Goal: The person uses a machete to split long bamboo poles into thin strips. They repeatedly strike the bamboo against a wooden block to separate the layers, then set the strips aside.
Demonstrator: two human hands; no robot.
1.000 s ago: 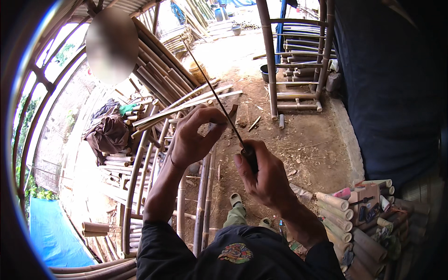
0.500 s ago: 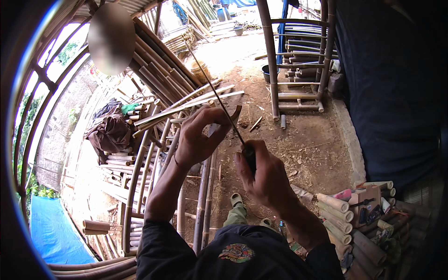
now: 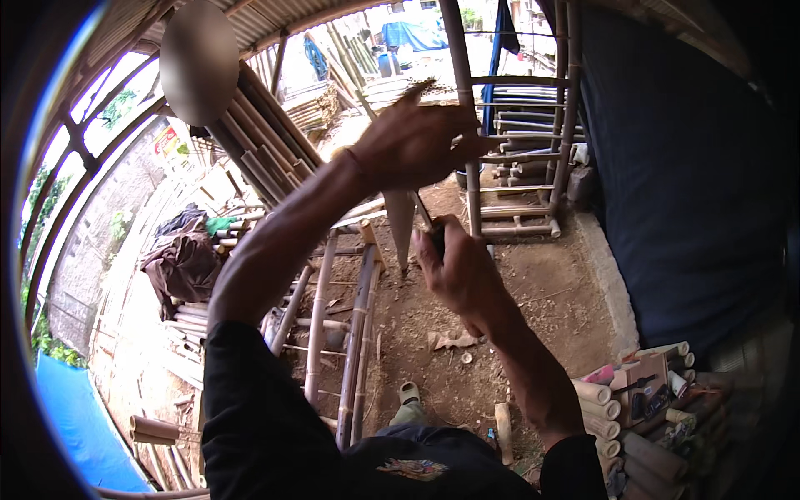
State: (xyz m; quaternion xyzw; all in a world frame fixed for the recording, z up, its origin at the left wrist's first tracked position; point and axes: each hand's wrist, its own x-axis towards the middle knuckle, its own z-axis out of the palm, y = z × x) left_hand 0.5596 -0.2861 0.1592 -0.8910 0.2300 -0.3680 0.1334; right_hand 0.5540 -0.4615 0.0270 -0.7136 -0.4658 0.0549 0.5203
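Observation:
My right hand [image 3: 458, 271] is closed around the dark handle of a long, thin-bladed tool [image 3: 423, 208], low in front of my chest. Its blade slants up and leftward, and most of it is hidden behind my left hand. Higher and further out, my left hand [image 3: 421, 146] is stretched across the blade with its fingers apart, pointing right. Below that palm a pale brown tapering piece [image 3: 399, 229] shows, narrow end down. I cannot tell whether it touches the hand or what it is made of.
A bamboo ladder-like frame [image 3: 357, 350] stands below my left arm, another frame [image 3: 472, 167] at the far right. Cut bamboo lengths [image 3: 596, 408] are stacked at the lower right beside a cardboard box [image 3: 642, 390]. A dark blue sheet [image 3: 667, 183] hangs on the right.
My left hand has swung up and right, and its curled fingers have spread. The tapering piece now shows below it. My right hand keeps the handle and has shifted slightly. The view has tilted up.

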